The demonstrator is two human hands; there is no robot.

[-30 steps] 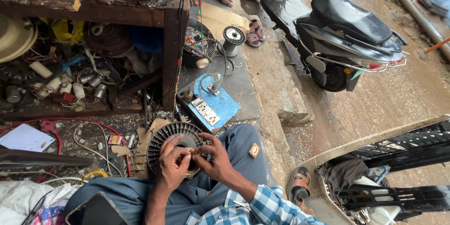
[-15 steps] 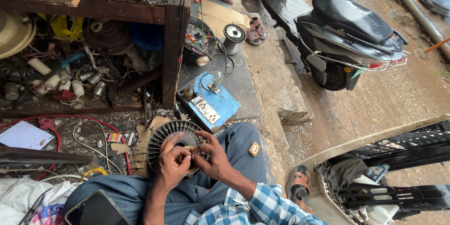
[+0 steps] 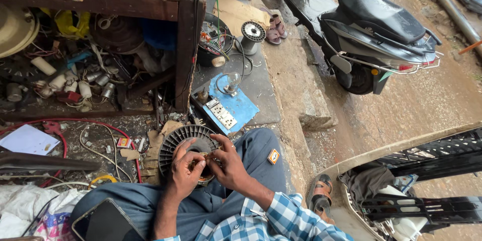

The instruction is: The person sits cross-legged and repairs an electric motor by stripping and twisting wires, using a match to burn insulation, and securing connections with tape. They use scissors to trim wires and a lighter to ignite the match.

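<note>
A round dark slotted motor stator (image 3: 176, 143) rests on my lap, over my blue trousers. My left hand (image 3: 184, 168) grips its near rim, fingers curled into the middle. From the right, my right hand (image 3: 228, 163) meets it there, fingertips pinched on copper-coloured wire at the stator's centre. Both hands touch the stator and hide its middle. A black phone (image 3: 106, 221) lies on my left thigh.
A blue switchboard with a bulb (image 3: 227, 105) lies just beyond the stator. A wire spool (image 3: 252, 34) and another motor (image 3: 213, 37) sit farther off. A wooden shelf (image 3: 95, 0) full of parts stands left. A black scooter (image 3: 371, 25) is parked on the right.
Both hands stay on the stator with only small finger shifts at its centre. Nothing else has moved.
</note>
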